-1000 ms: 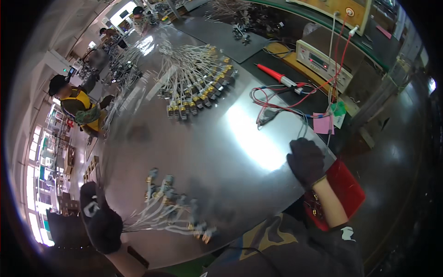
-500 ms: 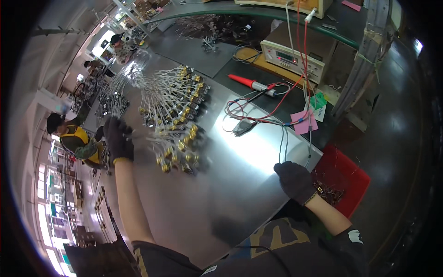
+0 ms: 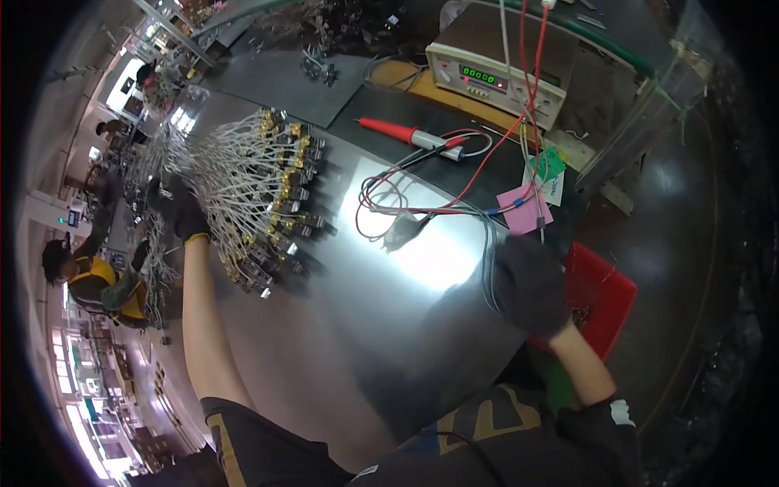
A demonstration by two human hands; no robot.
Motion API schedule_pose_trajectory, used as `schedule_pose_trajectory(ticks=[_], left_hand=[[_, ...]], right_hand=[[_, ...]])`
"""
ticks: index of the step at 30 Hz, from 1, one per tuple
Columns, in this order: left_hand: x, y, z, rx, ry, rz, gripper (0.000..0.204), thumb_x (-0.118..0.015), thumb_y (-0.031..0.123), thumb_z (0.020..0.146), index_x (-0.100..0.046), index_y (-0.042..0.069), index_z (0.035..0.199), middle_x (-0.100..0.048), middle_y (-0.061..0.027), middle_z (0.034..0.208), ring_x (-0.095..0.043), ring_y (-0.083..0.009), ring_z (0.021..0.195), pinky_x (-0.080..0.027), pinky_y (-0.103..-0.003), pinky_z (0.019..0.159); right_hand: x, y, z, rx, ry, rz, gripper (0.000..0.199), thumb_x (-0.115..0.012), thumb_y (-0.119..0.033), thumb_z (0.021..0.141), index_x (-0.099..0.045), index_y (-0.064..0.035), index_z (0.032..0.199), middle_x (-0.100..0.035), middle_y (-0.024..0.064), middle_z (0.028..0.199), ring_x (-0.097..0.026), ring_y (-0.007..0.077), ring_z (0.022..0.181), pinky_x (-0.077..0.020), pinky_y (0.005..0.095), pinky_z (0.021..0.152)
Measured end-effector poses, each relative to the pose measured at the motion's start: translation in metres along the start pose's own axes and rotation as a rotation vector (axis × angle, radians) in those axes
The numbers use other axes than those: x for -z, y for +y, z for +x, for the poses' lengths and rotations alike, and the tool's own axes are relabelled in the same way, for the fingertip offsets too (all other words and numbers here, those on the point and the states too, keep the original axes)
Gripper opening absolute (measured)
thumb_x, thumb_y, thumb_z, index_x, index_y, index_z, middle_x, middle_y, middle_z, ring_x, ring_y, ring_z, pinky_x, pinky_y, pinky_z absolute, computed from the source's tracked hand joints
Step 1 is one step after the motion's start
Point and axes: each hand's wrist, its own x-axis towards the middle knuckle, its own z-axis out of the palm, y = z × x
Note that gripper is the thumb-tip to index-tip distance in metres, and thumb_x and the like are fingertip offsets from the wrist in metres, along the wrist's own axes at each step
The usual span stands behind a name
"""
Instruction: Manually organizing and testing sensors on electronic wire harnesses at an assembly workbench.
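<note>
My left hand [image 3: 180,209], in a dark knitted glove, is at the left end of a fan of white wires [image 3: 235,174]. Its fingers are closed round some of them. Gold-coloured connectors [image 3: 296,183] with metal ends tip the wires on the right, lying on the metal tabletop [image 3: 341,341]. At the table's right edge, my gloved right hand [image 3: 527,288] is smeared by motion. Thin grey cables [image 3: 489,268] run down into it, and it looks closed on them; their ends are hidden.
A red-and-grey test probe [image 3: 414,136] and coiled leads lie before a bench meter [image 3: 491,85] with a lit display. Pink paper [image 3: 523,209] is right of the leads. A red bin [image 3: 604,296] stands beside the table. A person in a yellow vest [image 3: 101,272] is at far left.
My left hand has moved slightly left, and the lower wire bunch now lies against the fan. My right hand has risen, the grey cables bending with it. The meter's display now shows lit green digits.
</note>
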Motion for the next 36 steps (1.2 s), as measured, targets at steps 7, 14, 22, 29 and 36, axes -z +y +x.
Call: schedule_pose_trajectory(ticks=[7, 14, 22, 29, 36], left_hand=[[0.020, 0.045, -0.077, -0.138, -0.339, 0.221, 0.088, -0.074, 0.021, 0.099, -0.018, 0.003, 0.165, -0.026, -0.0171, 0.169, -0.028, -0.0263, 0.154, -0.026, -0.040, 0.124], [0.082, 0.068, -0.124, -0.414, -0.022, 0.363, 0.057, -0.076, 0.015, 0.095, -0.049, 0.003, 0.144, -0.052, -0.0143, 0.148, -0.051, -0.0289, 0.135, -0.041, -0.044, 0.114], [0.070, 0.205, -0.297, -0.452, -0.515, -0.184, 0.010, -0.069, 0.007, 0.087, -0.068, -0.001, 0.093, -0.068, -0.0190, 0.095, -0.068, -0.0389, 0.095, -0.055, -0.048, 0.092], [0.096, 0.251, -0.395, -0.458, -0.882, -0.100, 0.033, -0.078, 0.009, 0.080, -0.068, 0.012, 0.111, -0.068, -0.0076, 0.100, -0.068, -0.0306, 0.091, -0.057, -0.043, 0.085], [0.116, 0.262, -0.417, -0.411, -0.901, -0.109, 0.029, -0.079, 0.014, 0.081, -0.070, 0.018, 0.109, -0.070, -0.0069, 0.102, -0.069, -0.0315, 0.092, -0.059, -0.045, 0.079]], right_hand=[[-0.039, 0.052, 0.099, -0.144, -0.274, -0.089, 0.023, -0.066, -0.029, 0.093, -0.070, -0.0102, 0.107, -0.072, 0.0161, 0.100, -0.069, 0.0359, 0.092, -0.0542, 0.0492, 0.081], [-0.053, 0.047, 0.109, -0.126, -0.449, -0.218, 0.024, -0.066, -0.031, 0.093, -0.070, -0.0121, 0.107, -0.072, 0.0154, 0.093, -0.070, 0.0365, 0.088, -0.0540, 0.0493, 0.077], [-0.026, 0.030, 0.086, -0.207, -0.487, 0.012, 0.022, -0.068, -0.028, 0.092, -0.069, -0.0108, 0.105, -0.070, 0.0152, 0.093, -0.070, 0.0350, 0.090, -0.0539, 0.0467, 0.078], [-0.010, 0.035, 0.059, -0.122, -0.186, 0.075, 0.022, -0.066, -0.028, 0.094, -0.070, -0.0112, 0.107, -0.071, 0.0157, 0.097, -0.070, 0.0364, 0.094, -0.0547, 0.0457, 0.081], [0.001, 0.062, 0.061, -0.052, -0.125, -0.389, 0.029, -0.055, -0.027, 0.101, -0.067, -0.0094, 0.120, -0.072, 0.0169, 0.109, -0.069, 0.0375, 0.102, -0.0559, 0.0491, 0.085]])
